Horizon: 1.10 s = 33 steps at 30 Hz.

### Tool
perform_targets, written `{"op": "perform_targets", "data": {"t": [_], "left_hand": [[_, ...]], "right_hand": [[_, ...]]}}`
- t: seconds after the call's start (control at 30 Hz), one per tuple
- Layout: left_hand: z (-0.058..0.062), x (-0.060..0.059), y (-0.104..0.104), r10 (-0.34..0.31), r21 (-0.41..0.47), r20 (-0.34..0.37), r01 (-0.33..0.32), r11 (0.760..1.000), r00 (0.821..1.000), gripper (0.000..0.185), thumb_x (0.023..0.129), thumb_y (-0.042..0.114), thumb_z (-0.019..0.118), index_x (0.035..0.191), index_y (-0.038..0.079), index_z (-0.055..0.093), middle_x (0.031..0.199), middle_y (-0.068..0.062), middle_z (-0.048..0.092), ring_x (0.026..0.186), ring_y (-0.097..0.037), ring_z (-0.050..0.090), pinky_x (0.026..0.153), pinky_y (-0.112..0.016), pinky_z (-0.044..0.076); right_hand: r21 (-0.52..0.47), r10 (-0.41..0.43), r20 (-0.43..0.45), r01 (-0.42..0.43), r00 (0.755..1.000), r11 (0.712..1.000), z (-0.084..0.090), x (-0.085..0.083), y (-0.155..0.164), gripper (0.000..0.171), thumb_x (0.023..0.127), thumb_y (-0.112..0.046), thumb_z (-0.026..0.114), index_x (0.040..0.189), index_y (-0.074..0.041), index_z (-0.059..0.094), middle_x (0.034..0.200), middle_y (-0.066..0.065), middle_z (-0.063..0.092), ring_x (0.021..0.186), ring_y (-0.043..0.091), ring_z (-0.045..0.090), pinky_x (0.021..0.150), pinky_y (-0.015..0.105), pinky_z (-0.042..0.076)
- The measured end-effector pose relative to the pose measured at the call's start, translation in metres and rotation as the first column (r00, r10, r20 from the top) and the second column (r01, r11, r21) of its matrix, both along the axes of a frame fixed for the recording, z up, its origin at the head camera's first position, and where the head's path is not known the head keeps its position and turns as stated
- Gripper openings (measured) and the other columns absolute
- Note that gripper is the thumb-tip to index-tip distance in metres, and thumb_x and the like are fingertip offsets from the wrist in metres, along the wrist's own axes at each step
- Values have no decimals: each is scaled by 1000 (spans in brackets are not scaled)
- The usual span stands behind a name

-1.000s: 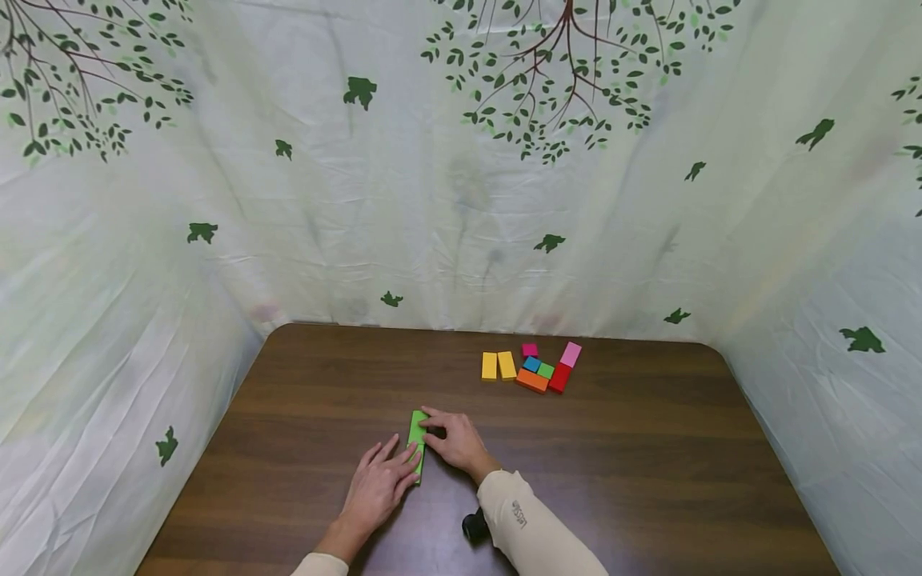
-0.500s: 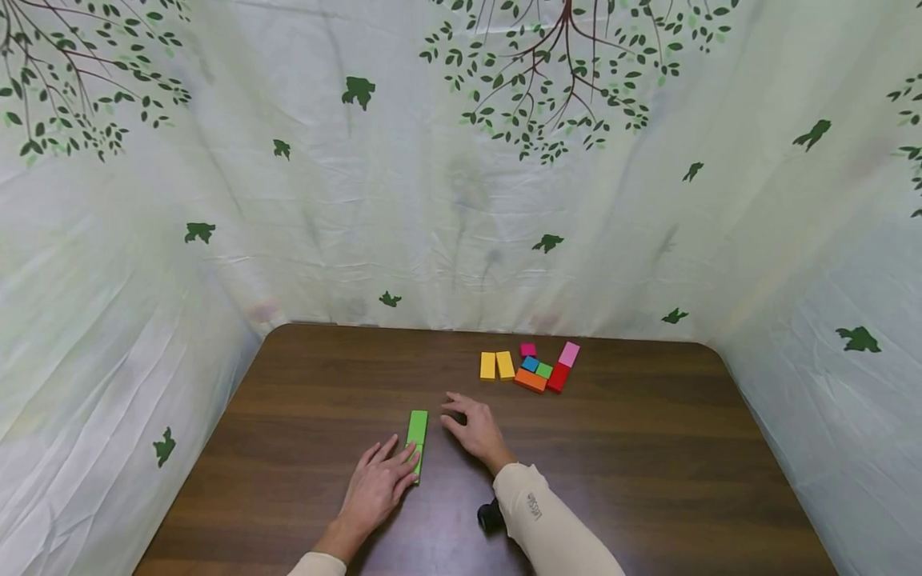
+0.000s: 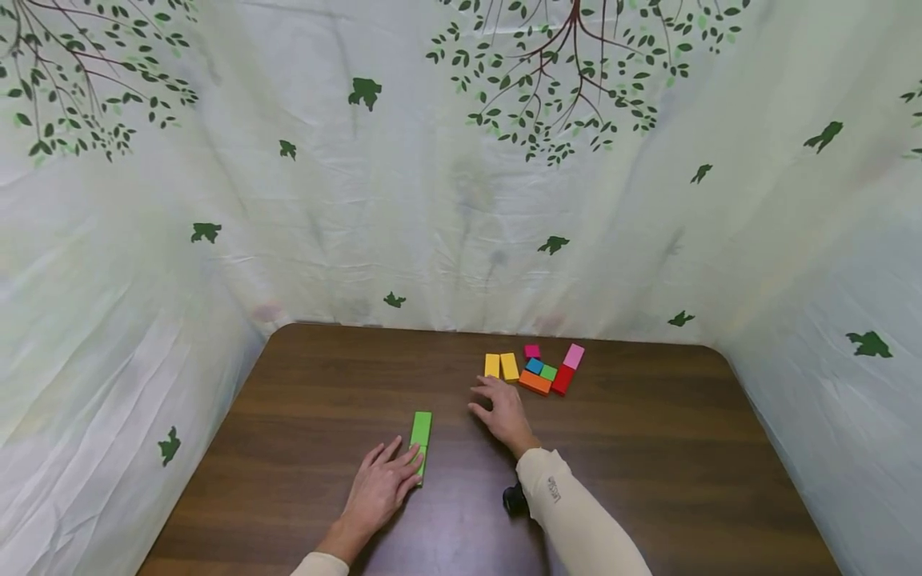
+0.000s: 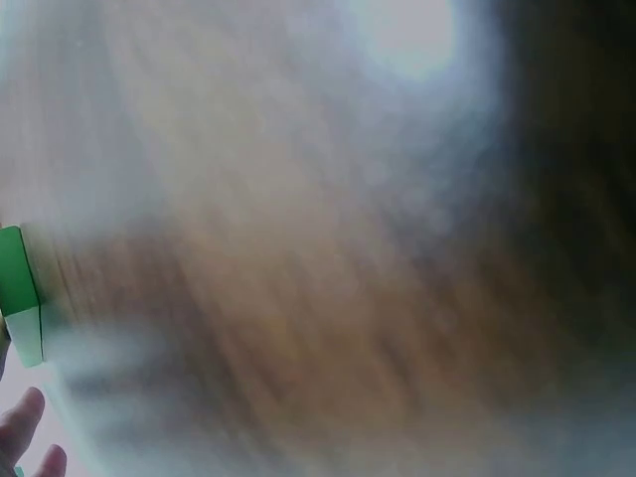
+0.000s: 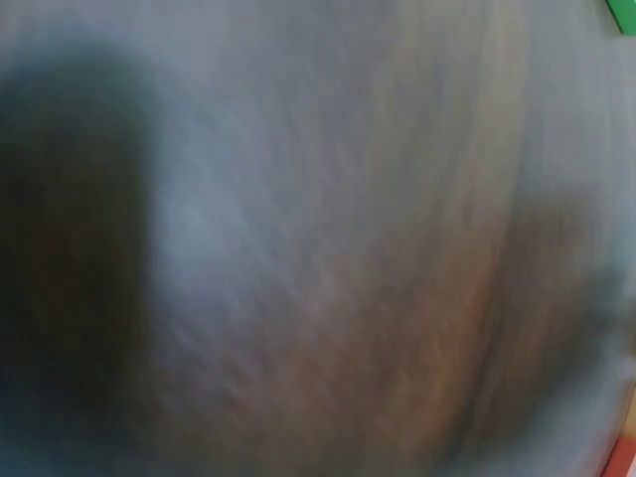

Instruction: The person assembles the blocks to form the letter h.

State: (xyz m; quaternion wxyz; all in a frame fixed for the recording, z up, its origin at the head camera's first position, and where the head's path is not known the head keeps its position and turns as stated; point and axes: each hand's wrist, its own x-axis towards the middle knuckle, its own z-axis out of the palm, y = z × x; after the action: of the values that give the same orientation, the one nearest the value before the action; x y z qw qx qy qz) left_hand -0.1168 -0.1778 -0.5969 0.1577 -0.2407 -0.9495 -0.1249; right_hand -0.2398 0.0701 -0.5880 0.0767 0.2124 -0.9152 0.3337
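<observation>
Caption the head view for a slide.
At a brown table, left hand on the nearer of two green blocks set end to end, right hand near two yellow blocks.

You have two hands in view, left hand (image 3: 379, 490) and right hand (image 3: 503, 412), two cream sleeves (image 3: 579, 512), one black object (image 3: 514, 500) by the right wrist and one brown table (image 3: 670, 448). Your block count comes to ten: two green blocks (image 3: 421, 429) end to end by the left hand, plus eight in the far group, namely two yellow blocks (image 3: 509, 366), one magenta block (image 3: 531, 351), one blue block (image 3: 535, 366), one short green block (image 3: 549, 373), one orange block (image 3: 535, 383), one red block (image 3: 563, 380) and one pink block (image 3: 573, 356). Behind, you get ten dark green silhouettes (image 3: 366, 93) and parts of three leafy branch prints (image 3: 574, 72) on the backdrop (image 3: 446, 200).
</observation>
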Motion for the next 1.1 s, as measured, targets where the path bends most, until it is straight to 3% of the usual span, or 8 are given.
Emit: {"op": "perform_targets", "data": {"t": [0.27,0.43,0.77,1.1], "left_hand": [[-1,1,-1,12,-21,-7,-12,1000,1000,34,81,30,73,113,16,74,123,1,66,121,-32,56,98,-52,41],[1,1,1,10,-18,-6,-10,1000,1000,33,81,30,73,112,16,74,123,1,67,121,-32,56,99,-52,40],[-1,1,-1,10,-45,-25,-11,999,1000,35,81,31,73,112,18,74,122,2,67,121,-31,57,99,-51,41],[-2,0,-1,11,-44,-35,-13,999,999,34,80,31,74,111,18,74,122,2,67,119,-30,58,98,-50,42]], "right_hand": [[137,-40,-5,40,999,990,4,-21,12,36,86,-27,74,117,-11,71,135,10,57,129,32,47,108,51,34],[152,-34,-12,36,999,988,10,-34,22,39,84,-25,76,119,-9,69,137,12,55,129,34,46,107,53,34],[258,-30,98,4,995,966,11,-57,26,44,85,-34,72,124,-14,67,143,9,50,137,32,37,108,56,28],[309,7,167,-59,986,949,16,-65,30,44,88,-36,69,125,-11,66,143,13,49,135,37,37,109,60,25]]}}
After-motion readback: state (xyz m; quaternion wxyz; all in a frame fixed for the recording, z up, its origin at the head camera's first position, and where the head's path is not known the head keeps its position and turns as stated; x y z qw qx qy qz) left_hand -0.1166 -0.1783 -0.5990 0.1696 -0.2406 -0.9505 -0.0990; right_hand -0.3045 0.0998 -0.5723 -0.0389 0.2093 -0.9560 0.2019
